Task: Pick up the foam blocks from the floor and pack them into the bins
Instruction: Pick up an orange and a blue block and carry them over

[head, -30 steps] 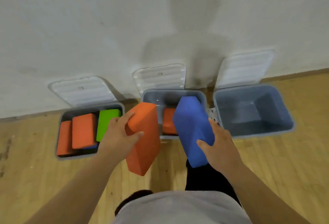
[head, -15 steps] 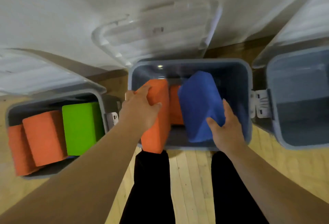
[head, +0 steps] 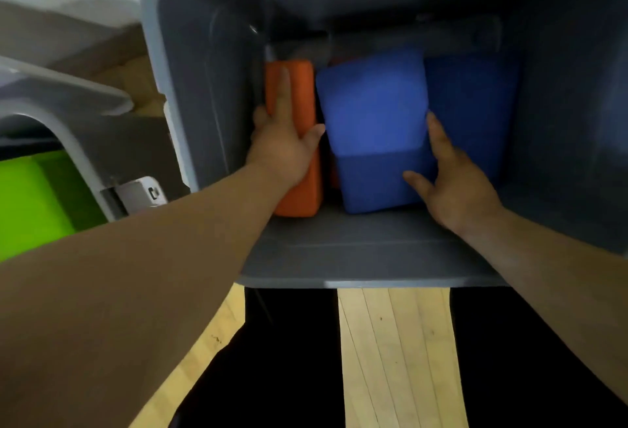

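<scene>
Counting blocks in view: two orange, two blue, one green. Bins in view: two.

The middle gray bin (head: 339, 280) holds four of the blocks. The orange block (head: 299, 196) stands on edge close to the bin's left wall. A second orange block (head: 334, 176) shows only as a thin strip between it and the blue block (head: 370, 115). The blue block sits mid-bin, with its broad face and near end showing. A second blue block (head: 475, 105) lies in shadow just beside it on the right. The green block (head: 23, 203) lies in the left bin (head: 68, 135), at the frame's left edge.

Left hand (head: 285, 149): the arm reaches down into the middle bin. The index finger lies straight along the orange block's top edge, with the thumb on its right face and another finger on its left side, clamped on it.

Right hand (head: 448, 179): the thumb presses the blue block's near end and the fingers run along its right side, gripping it.

Wooden floor (head: 390, 342) shows below the bin's near rim.
</scene>
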A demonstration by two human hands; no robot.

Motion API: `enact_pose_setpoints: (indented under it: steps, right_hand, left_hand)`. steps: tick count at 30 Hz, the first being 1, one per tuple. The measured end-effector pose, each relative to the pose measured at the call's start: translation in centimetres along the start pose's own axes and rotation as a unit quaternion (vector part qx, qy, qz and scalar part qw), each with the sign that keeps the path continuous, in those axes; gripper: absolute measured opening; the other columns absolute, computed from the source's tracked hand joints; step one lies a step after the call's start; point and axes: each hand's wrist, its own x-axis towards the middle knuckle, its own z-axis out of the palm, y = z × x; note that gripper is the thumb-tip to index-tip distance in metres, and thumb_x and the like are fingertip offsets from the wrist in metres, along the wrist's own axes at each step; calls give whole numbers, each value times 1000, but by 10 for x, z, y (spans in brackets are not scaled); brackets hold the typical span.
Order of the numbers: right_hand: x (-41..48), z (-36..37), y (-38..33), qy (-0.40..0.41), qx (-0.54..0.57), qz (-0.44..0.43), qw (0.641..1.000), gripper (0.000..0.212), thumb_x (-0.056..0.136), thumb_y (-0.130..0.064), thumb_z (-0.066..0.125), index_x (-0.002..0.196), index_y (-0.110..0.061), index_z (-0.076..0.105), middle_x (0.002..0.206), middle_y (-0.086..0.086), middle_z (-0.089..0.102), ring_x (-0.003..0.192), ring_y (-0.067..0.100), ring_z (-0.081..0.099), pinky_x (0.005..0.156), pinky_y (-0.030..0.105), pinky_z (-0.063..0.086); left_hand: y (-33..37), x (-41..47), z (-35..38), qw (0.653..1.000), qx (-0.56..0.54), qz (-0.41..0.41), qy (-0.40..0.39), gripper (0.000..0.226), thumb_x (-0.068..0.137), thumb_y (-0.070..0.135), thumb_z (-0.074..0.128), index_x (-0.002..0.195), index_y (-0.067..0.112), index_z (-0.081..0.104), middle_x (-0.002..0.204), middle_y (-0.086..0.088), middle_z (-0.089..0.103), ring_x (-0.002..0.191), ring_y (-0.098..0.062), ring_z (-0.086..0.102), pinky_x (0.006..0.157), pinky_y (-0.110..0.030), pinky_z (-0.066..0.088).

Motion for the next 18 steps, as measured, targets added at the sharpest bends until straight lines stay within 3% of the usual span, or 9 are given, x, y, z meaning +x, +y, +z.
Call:
enact_pose_setpoints:
  steps: [5,7,13,18]
  right_hand:
    - [5,1,-6,-14,-15,7,1000,95,100,-41,60,152,-58,-18,114,11,59,84,23,58,78,37,51]
    - [2,1,-12,-25,-5,21,999,98,99,-40,61,150,-58,-20,110,11,60,79,22,59,77,39,54]
    - [-1,24,-38,-59,-30,58,996,118,96,-36,69,148,-43,-36,132,13,57,84,20,60,74,32,48]
    - [-12,22,-54,-53,-90,48,993,113,95,-38,69,155,-39,-27,152,14,39,100,26,60,71,35,47]
  left_hand:
    - [-7,4,13,999,-31,0,16,96,94,52,65,156,54,-9,158,-10,21,133,-34,48,112,-53,42]
    - [-8,5,12,999,-35,-2,14,96,95,50,65,156,54,-9,158,-10,21,132,-33,48,112,-51,42]
    - [-5,0,9,1000,8,-13,0,95,96,50,62,155,54,-12,159,-11,19,129,-35,50,110,-51,44]
    - [-22,-48,9,997,34,-37,-58,95,96,45,65,159,48,-6,160,-10,13,128,-35,50,113,-42,41]
